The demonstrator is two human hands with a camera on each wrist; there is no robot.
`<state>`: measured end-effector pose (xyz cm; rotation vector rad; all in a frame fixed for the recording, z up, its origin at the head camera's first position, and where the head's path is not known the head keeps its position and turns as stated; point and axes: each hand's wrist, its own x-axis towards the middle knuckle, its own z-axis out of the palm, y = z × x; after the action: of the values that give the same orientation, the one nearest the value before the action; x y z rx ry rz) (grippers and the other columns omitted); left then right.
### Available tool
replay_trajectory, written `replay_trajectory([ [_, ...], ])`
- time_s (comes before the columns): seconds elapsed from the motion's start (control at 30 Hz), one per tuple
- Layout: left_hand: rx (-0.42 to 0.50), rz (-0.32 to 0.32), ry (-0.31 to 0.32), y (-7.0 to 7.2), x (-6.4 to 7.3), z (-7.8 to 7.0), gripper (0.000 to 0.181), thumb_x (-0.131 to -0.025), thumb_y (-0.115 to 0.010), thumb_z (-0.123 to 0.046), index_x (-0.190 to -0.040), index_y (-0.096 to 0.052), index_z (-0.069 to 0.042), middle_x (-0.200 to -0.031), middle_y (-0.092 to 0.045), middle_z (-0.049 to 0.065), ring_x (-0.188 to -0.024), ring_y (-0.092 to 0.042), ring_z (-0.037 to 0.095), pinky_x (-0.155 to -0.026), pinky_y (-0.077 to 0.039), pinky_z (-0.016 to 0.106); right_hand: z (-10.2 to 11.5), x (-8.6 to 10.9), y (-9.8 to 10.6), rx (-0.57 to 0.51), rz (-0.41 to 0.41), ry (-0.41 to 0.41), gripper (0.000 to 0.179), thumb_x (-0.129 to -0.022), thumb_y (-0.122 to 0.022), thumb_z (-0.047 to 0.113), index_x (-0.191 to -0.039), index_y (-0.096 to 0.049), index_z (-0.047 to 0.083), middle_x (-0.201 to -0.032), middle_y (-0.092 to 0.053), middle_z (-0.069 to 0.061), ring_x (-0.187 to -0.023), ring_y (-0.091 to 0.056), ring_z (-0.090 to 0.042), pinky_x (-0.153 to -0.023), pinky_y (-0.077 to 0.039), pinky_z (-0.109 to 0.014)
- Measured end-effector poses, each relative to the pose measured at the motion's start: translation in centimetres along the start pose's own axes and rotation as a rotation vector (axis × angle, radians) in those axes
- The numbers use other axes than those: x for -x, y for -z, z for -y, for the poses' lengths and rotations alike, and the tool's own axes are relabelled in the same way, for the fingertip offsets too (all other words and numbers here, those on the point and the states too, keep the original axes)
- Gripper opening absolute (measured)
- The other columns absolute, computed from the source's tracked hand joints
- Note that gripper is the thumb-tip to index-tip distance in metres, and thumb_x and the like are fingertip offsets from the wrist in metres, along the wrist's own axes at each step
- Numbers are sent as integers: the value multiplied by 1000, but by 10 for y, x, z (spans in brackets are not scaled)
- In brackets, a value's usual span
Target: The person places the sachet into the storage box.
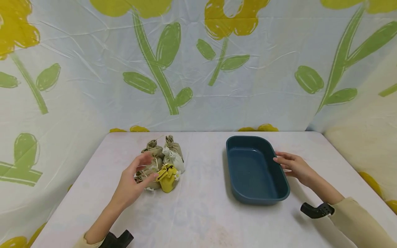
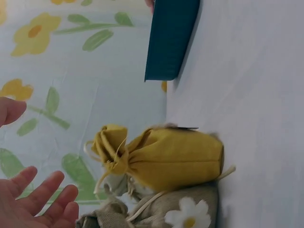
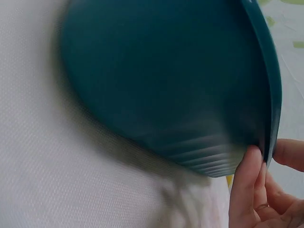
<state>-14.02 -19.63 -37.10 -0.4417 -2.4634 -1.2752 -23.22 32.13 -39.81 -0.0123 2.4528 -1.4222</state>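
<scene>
My left hand (image 1: 131, 184) hovers beside a cluster of small drawstring pouches, its fingers and thumb spread apart and holding nothing. At the front of the cluster stands a yellow pouch (image 1: 168, 178), close to the thumb. Behind it are a white pouch (image 1: 173, 159) and several beige pouches (image 1: 152, 148), partly hidden by the hand. In the left wrist view, a beige pouch with a white daisy (image 2: 189, 213) stands next to the yellow one. My right hand (image 1: 297, 168) pinches the right rim of a dark blue rectangular basin (image 1: 252, 172), which holds nothing.
The pouches and basin stand on a pale, cloth-covered table (image 1: 204, 206), apart from each other. A flower-printed curtain (image 1: 263, 96) hangs behind the table and along both sides. Black wrist mounts (image 1: 317, 210) sit on both forearms.
</scene>
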Motion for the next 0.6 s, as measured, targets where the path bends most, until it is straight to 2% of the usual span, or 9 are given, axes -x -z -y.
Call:
replay_trajectory([
  [0.13,4,63,33,-7,1,-1,69,-83,-76,-19,-142,-42,-16,-130,-60,6,-120,-54,24,-99,-42,44,0,-1,3,-30,27,-16,71,-101,-47,38,-149,-20,-7,-130,-56,-4,-94,-55,3,-79,-51,-27],
  [0.23,-2,85,0,-10,1,-1,76,-77,-80,-16,-142,-41,-14,-132,-58,6,-124,-51,24,-103,-40,40,2,0,3,-45,43,-12,72,-101,-47,37,-149,-19,-7,-127,-57,2,-93,-55,4,-79,-51,-28],
  [0.37,-9,85,-67,-15,2,-1,81,-73,-83,-9,-142,-41,-12,-133,-56,6,-124,-50,25,-105,-41,28,4,0,4,-48,55,-7,71,-100,-48,36,-149,-19,-7,-126,-58,3,-95,-55,2,-80,-51,-29],
  [0.4,-5,82,-79,-16,3,-2,83,-72,-83,-6,-143,-40,-12,-133,-55,7,-124,-50,26,-105,-41,29,4,-1,5,-49,57,-8,71,-100,-48,36,-150,-19,-6,-125,-58,4,-95,-55,2,-80,-50,-29],
  [0.5,35,92,-65,-20,5,-5,90,-72,-82,-4,-147,-33,-13,-136,-51,10,-128,-47,26,-108,-38,27,3,-1,6,-54,65,-10,71,-101,-48,36,-150,-18,-6,-122,-58,8,-95,-54,2,-80,-50,-29],
  [0.6,76,97,-20,-26,6,-7,97,-73,-82,-8,-151,-26,-15,-141,-46,14,-133,-42,25,-110,-36,35,2,0,6,-58,70,-14,71,-101,-48,35,-150,-17,-6,-125,-57,6,-96,-54,3,-81,-50,-29],
])
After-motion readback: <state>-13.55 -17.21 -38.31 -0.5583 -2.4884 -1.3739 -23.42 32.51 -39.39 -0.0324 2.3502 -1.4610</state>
